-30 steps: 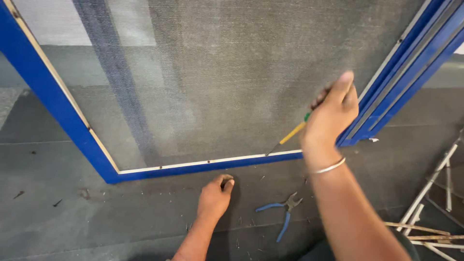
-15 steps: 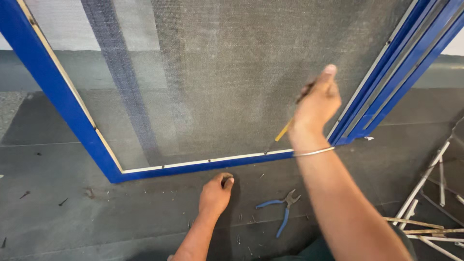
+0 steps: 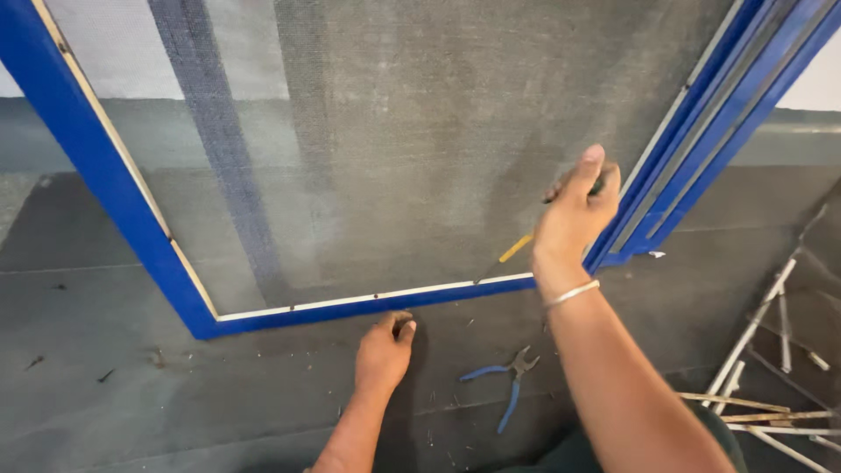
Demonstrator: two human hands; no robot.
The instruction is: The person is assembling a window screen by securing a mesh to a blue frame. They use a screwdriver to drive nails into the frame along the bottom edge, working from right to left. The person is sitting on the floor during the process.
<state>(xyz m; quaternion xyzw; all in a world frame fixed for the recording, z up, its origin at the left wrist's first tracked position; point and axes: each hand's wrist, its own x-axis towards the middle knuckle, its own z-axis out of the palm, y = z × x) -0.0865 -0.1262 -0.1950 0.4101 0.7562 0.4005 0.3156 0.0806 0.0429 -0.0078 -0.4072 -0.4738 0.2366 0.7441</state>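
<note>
A blue frame point(image 3: 114, 201) with grey mesh point(image 3: 394, 158) stands tilted on the dark floor. My right hand point(image 3: 574, 215), with a metal bangle on the wrist, grips a tool with a yellow shaft point(image 3: 515, 248). The tool's tip points down-left toward the pale strip along the frame's bottom rail near the right corner. My left hand point(image 3: 383, 355) rests on the floor just below the bottom rail. Its fingertips are pinched on a small dark piece point(image 3: 403, 326).
Pliers with blue handles point(image 3: 508, 385) lie on the floor between my arms. Several thin pale strips and rods point(image 3: 762, 385) are piled at the right. More blue frame rails point(image 3: 736, 105) lean at the upper right. Small debris dots the floor.
My right hand has lifted slightly with the tool and stays near the frame's right corner. My left hand has stayed at the same spot on the floor.
</note>
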